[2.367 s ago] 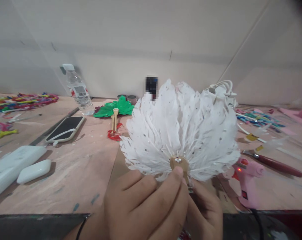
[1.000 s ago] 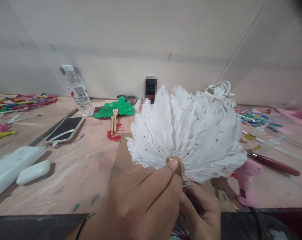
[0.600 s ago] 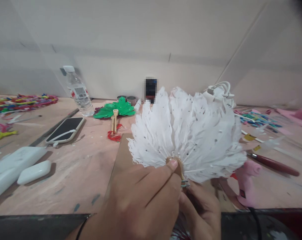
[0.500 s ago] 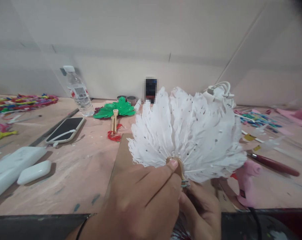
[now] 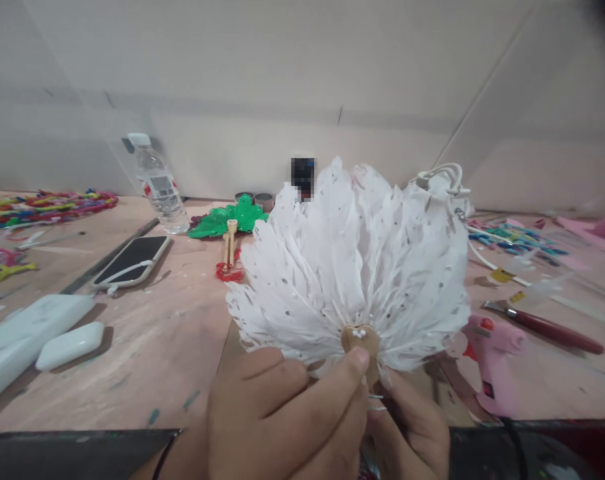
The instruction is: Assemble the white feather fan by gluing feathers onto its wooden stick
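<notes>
A white feather fan dotted with small shiny specks is held upright and spread in front of me. At its base is a brown heart-shaped piece with a few white beads on it. My left hand is closed, its thumb pressing the lower part of that heart. Lower down and to the right, my right hand is wrapped around the handle area, where thin pale wire-like bands cross. Its fingertips and most of the handle are hidden.
To the right lie a pink glue gun and a red-handled knife. A green leaf-shaped fan, water bottle, phone and white case are left. Cords stand behind the fan.
The fan has shifted left and turned a little. My left thumb sits lower on the heart, so its beaded top now shows. More of the glue gun is visible.
</notes>
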